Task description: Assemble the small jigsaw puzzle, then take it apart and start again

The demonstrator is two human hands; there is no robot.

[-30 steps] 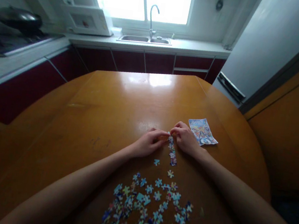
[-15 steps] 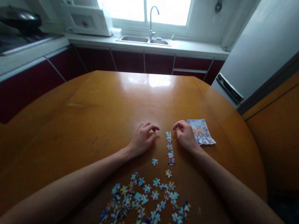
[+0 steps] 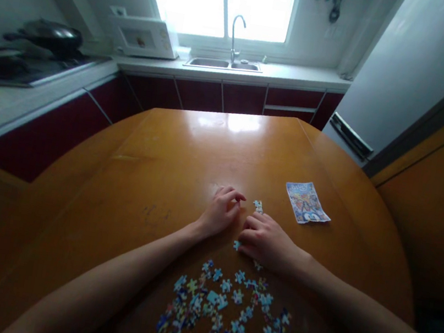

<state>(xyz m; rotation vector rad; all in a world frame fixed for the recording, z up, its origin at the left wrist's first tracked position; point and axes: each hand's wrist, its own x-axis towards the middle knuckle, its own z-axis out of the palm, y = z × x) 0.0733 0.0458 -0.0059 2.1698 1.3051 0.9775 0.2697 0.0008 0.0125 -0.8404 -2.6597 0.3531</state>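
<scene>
My left hand (image 3: 221, 211) rests on the orange wooden table (image 3: 174, 148) with its fingers loosely curled and apart, holding nothing. My right hand (image 3: 264, 242) lies flat across a strip of joined puzzle pieces (image 3: 258, 206), hiding all but the strip's far end. Its fingertips touch a single loose blue piece (image 3: 236, 245). A spread of several loose puzzle pieces (image 3: 220, 314) lies just in front of both forearms.
A printed puzzle picture sheet (image 3: 306, 202) lies right of the hands. Beyond the table are a counter with a sink and tap (image 3: 223, 63), a white microwave (image 3: 141, 36), a wok on a stove (image 3: 52, 35) at left and a fridge (image 3: 402, 76) at right.
My right hand has moved from beside the strip's far end back toward me and now covers the strip, fingertips at the loose piece. My left hand let go of the strip and drew slightly left.
</scene>
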